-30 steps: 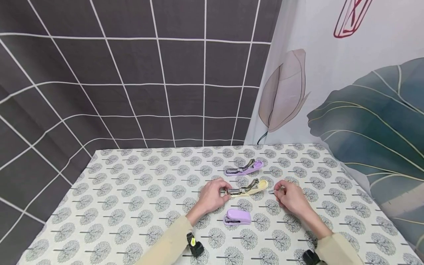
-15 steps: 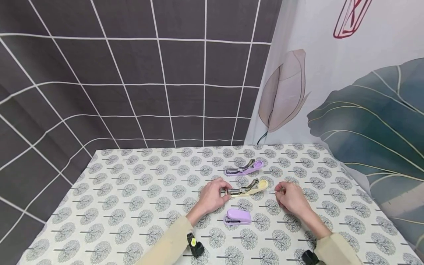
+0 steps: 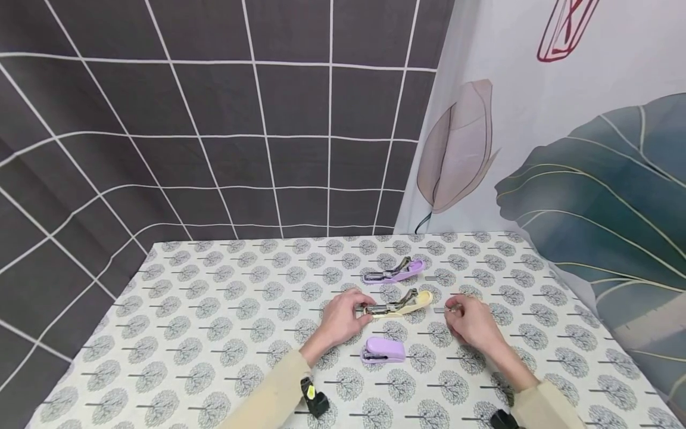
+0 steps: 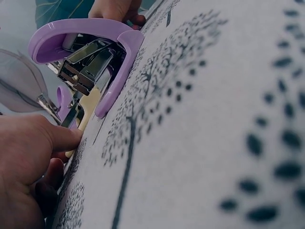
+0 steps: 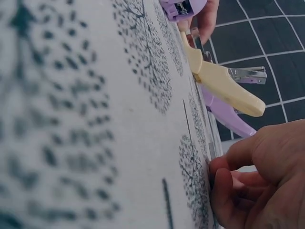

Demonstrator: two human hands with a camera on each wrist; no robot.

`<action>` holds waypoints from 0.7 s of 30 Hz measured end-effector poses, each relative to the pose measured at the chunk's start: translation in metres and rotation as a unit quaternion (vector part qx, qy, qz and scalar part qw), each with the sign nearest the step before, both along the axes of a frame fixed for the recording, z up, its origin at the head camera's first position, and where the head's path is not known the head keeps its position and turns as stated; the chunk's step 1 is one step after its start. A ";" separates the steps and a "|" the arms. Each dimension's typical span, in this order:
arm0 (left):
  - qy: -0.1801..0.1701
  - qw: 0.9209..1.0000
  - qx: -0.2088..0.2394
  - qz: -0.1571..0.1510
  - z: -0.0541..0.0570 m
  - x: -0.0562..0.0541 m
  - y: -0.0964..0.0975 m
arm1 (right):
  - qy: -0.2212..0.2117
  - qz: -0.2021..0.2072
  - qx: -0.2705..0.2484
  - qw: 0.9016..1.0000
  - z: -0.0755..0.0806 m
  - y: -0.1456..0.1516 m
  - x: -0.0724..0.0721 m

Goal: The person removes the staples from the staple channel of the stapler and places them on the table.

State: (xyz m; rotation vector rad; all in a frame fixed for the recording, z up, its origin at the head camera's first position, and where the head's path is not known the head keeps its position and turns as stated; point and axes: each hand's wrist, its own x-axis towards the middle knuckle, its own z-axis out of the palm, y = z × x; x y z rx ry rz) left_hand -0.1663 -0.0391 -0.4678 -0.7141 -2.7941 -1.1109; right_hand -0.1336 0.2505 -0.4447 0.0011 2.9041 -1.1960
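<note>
My left hand [image 3: 343, 316] holds the front end of a cream-yellow stapler [image 3: 409, 305] lying on the cloth, its top swung up and back so the metal staple channel shows. To the right, my right hand [image 3: 474, 322] pinches a short silver staple strip [image 3: 439, 310] between thumb and fingers, low over the cloth and apart from the stapler's handle end. The right wrist view shows the yellow handle [image 5: 228, 88] beyond my curled right fingers [image 5: 233, 155]. In the left wrist view, the left thumb and fingers meet at the yellow stapler's end, partly hidden.
Behind the yellow stapler lies an opened purple stapler [image 3: 411, 271], with another silver strip [image 3: 431, 278] at its right. Nearer me stands a closed purple stapler [image 3: 383, 350]. A tree-print cloth [image 3: 214, 351] covers the table, which ends at a dark gridded curtain [image 3: 214, 161].
Both hands keep their places. The staple strip between the right fingers turns slightly, its shine changing; the staplers stay put.
</note>
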 end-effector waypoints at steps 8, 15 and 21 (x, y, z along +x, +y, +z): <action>-0.008 1.000 0.020 0.004 -0.003 -0.002 -0.001 | 0.195 0.009 0.016 0.981 0.004 -0.015 0.020; -0.027 0.995 0.091 -0.016 -0.007 -0.003 -0.007 | 0.193 0.088 -0.020 0.977 0.019 -0.047 0.044; -0.047 0.986 0.156 -0.029 0.002 0.015 -0.022 | 0.191 0.178 0.033 0.965 0.027 -0.075 0.056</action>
